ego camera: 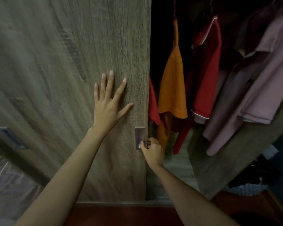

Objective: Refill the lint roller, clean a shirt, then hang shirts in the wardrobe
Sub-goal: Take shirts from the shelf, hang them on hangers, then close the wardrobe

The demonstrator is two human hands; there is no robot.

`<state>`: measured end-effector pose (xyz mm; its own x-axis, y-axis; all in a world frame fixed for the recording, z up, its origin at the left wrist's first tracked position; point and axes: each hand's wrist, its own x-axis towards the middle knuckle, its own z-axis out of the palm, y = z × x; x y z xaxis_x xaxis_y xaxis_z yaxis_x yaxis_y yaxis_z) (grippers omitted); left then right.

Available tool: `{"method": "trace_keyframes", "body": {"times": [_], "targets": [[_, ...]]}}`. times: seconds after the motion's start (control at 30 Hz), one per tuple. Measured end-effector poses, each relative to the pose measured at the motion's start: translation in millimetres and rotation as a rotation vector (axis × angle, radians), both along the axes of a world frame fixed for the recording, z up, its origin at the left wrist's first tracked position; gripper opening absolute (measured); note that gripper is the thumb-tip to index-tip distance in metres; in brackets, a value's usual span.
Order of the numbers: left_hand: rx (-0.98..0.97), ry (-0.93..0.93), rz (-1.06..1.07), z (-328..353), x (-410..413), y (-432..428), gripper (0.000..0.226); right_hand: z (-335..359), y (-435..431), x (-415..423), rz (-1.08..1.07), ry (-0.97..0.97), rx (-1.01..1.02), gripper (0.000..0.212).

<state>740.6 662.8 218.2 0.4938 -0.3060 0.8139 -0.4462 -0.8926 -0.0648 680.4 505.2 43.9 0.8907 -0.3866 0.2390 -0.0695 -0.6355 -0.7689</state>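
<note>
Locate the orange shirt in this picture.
In the head view the orange shirt hangs right of centre, just past the edge of the wooden door, between a red sleeve and a red shirt with white trim.

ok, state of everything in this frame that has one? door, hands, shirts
wardrobe door: partly open, the right side of the interior shows
door handle: gripped by the right hand
left hand: flat on the door, fingers spread
right hand: thumb on the handle, fingers curled at the door's edge
orange shirt: hanging inside
red shirt: hanging inside
pink shirt: hanging inside
</note>
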Motion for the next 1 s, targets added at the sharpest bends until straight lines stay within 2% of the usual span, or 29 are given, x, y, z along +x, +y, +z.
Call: {"method": "trace_keyframes", "body": {"times": [0.27,0.5,0.67,1.0], "targets": [[0.123,-0.039,-0.073,-6.2,-4.3,-51.0,0.072,-1.7,-70.1,-18.3,-0.099,0.025,-0.040,0.030],[0.126,-0.084,-0.170,-3.5,-11.0,-93.2,0.070,3.8,-133.9,-37.0,-0.203,0.031,-0.079,0.023],[0.152,-0.093,-0.206,-6.4,-10.7,-126.5,0.071,0.1,-183.6,-48.3,-0.293,0.048,0.001,0.021],[0.156,-0.109,-0.274,-10.6,-15.1,-198.6,0.071,5.0,-276.7,-65.1,-0.499,0.076,-0.008,0.024]]}}
